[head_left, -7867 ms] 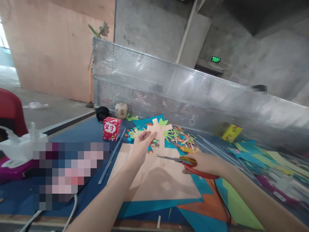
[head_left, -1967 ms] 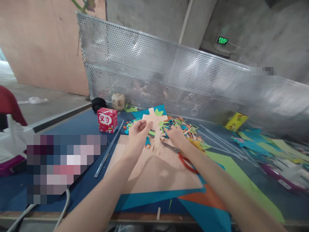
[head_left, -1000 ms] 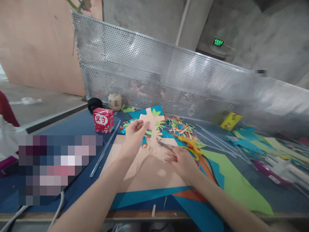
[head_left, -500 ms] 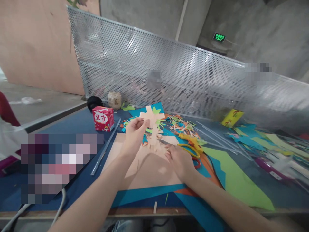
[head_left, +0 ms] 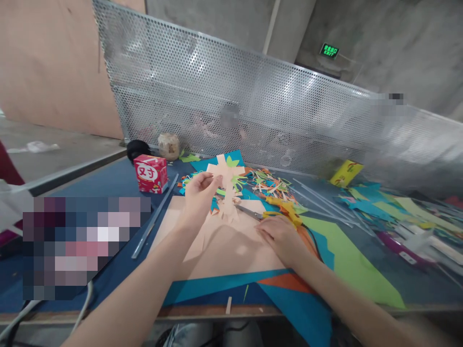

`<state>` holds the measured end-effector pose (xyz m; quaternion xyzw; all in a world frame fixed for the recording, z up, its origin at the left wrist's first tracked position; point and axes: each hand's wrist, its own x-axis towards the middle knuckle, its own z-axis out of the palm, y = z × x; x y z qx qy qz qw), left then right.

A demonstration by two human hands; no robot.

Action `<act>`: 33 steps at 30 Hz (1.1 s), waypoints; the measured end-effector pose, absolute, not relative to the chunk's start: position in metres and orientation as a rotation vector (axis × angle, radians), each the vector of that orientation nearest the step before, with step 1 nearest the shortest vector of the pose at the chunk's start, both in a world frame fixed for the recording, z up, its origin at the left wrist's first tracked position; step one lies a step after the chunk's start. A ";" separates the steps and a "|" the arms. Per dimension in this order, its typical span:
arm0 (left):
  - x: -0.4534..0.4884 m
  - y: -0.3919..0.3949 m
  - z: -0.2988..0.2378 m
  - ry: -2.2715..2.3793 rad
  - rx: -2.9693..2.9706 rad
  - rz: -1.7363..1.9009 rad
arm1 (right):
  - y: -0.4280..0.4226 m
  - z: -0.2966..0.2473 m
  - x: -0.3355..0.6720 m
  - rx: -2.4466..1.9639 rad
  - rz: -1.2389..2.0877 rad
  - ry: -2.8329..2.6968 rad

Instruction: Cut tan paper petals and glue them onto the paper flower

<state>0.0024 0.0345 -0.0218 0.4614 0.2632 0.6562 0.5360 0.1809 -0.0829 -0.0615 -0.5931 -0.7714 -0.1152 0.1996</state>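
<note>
Blue table (head_left: 108, 185), paper cutout (head_left: 226, 177), scissors (head_left: 248, 212)

Right hand (head_left: 281, 238) has put down the scissors (head_left: 248, 212).

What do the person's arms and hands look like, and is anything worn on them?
The left hand and the right hand wear no gloves. The arms behind them are bare as far as the picture shows, with no sleeves in view. I see no watch, bracelet or ring; a thin ring would be hard to tell.
</note>
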 end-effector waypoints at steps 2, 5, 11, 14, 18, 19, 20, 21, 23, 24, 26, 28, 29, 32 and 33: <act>0.002 0.035 -0.022 0.626 1.103 1.571 | -0.084 -0.062 0.177 -1.644 -0.355 -2.183; 0.002 0.036 -0.021 0.624 1.089 1.580 | -0.091 -0.058 0.173 -1.693 -0.309 -2.219; 0.002 0.034 -0.020 0.663 1.119 1.575 | -0.114 -0.051 0.165 -1.763 -0.147 -2.188; 0.002 0.033 -0.020 0.664 1.132 1.578 | -0.122 -0.052 0.160 -1.732 -0.112 -2.157; 0.002 0.033 -0.020 0.661 1.136 1.568 | -0.123 -0.054 0.157 -1.712 -0.107 -2.142; 0.002 0.033 -0.021 0.665 1.134 1.566 | -0.121 -0.054 0.157 -1.725 -0.078 -2.129; 0.002 0.033 -0.021 0.669 1.129 1.565 | -0.119 -0.053 0.156 -1.749 -0.033 -2.112; 0.002 0.034 -0.021 0.670 1.123 1.567 | -0.117 -0.053 0.156 -1.781 0.019 -2.091; 0.002 0.035 -0.023 0.656 1.121 1.572 | -0.113 -0.051 0.155 -1.852 0.119 -2.058; 0.002 0.036 -0.023 0.648 1.120 1.575 | -0.113 -0.050 0.155 -1.880 0.152 -2.051; 0.002 0.036 -0.024 0.638 1.119 1.575 | -0.114 -0.048 0.154 -1.892 0.186 -2.046; 0.001 0.036 -0.024 0.644 1.117 1.570 | -0.116 -0.046 0.156 -1.854 0.260 -2.034; 0.001 0.036 -0.024 0.648 1.114 1.567 | -0.117 -0.045 0.158 -1.839 0.320 -2.006; 0.001 0.035 -0.023 0.634 1.119 1.549 | -0.117 -0.042 0.165 -1.847 0.400 -1.830; 0.001 0.035 -0.024 0.626 1.123 1.546 | -0.116 -0.042 0.166 -1.854 0.371 -1.770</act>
